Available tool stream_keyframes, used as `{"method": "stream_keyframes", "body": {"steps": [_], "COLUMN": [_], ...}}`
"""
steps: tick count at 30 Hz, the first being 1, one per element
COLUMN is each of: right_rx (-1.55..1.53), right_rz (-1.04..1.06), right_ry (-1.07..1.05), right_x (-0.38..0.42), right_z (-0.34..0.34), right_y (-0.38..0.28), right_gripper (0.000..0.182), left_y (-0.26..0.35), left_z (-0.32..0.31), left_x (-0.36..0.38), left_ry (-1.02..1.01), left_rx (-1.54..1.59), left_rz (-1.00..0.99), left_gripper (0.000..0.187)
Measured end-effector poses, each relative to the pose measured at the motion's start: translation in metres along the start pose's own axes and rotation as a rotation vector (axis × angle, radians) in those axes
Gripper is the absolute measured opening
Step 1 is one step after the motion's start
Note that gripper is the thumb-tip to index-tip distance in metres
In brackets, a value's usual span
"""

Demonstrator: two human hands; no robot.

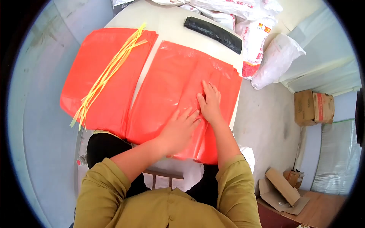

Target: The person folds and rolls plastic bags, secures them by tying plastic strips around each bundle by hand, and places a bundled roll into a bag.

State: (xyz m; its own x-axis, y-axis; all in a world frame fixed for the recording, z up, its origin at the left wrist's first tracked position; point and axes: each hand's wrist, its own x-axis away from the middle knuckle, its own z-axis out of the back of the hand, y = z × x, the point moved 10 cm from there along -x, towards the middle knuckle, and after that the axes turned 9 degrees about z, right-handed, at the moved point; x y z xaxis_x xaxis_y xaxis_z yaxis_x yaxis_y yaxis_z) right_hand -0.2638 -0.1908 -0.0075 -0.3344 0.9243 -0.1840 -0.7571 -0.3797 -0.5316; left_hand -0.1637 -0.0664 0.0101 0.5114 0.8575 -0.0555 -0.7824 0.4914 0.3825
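Two stacks of red plastic bags lie side by side on a white table [167,26]. My left hand [180,127] rests flat on the near stack of red bags [178,76], fingers spread. My right hand [210,102] presses on the same stack just to the right, fingers apart and pointing away from me. The hands touch each other at the fingers. The other stack of red bags [95,91] lies to the left, with a bundle of yellow plastic ties [108,72] laid diagonally across it.
A black rolled bundle [213,33] lies at the table's far edge. White printed sacks [254,41] lean beside the table at the right. Cardboard boxes [313,108] stand on the floor to the right, flattened cardboard [281,190] nearer me.
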Motion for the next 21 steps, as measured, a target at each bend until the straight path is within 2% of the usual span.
{"method": "stream_keyframes", "body": {"steps": [8,12,15,18,21], "right_rx": [0.322,0.453,0.476,0.394,0.332], "right_rz": [-0.092,-0.036,0.244,0.154,0.201], "right_ry": [0.07,0.191,0.072,-0.114,-0.027], "right_x": [-0.054,-0.054,-0.032,-0.016,-0.022], "right_z": [-0.005,0.019,0.005,-0.02,-0.021], "right_y": [0.038,0.007,-0.057,-0.06,-0.041], "right_gripper": [0.057,0.058,0.059,0.062,0.065], "left_y": [-0.003,-0.003,-0.001,0.001,0.0], "left_z": [-0.001,0.001,0.002,-0.002,-0.004], "left_x": [-0.003,-0.003,-0.005,-0.005,-0.003], "left_ry": [-0.06,-0.06,-0.106,-0.118,-0.098], "left_rx": [0.023,0.068,0.035,0.028,0.034], "left_rz": [0.019,0.031,0.032,0.019,0.023], "left_gripper": [0.068,0.067,0.066,0.066,0.066]}}
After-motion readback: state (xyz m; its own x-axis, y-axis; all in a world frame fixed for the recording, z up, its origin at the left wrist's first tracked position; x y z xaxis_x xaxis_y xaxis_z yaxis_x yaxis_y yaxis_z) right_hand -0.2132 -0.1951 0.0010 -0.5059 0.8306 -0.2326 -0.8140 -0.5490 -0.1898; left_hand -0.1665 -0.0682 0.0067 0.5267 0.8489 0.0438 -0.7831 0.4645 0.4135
